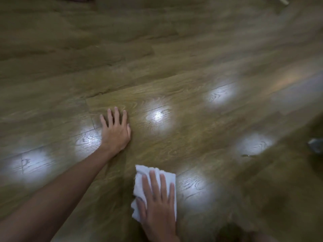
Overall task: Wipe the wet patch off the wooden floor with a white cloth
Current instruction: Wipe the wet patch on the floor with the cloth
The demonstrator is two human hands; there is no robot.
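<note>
Plain white cloth (pixel 153 182) under the right hand (pixel 158 205); olive-brown floor (pixel 174 67) around both hands, swirled with darker grain.

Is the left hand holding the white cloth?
No, the left hand lies flat on the bare floor, while the right hand presses the cloth.

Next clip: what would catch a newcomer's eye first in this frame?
Probably the white cloth near the bottom centre, pressed flat to the wooden floor under the right hand. Next, the left hand further out, fingers spread on the boards. Bright patches of reflected light dot the floor around both hands.
</note>
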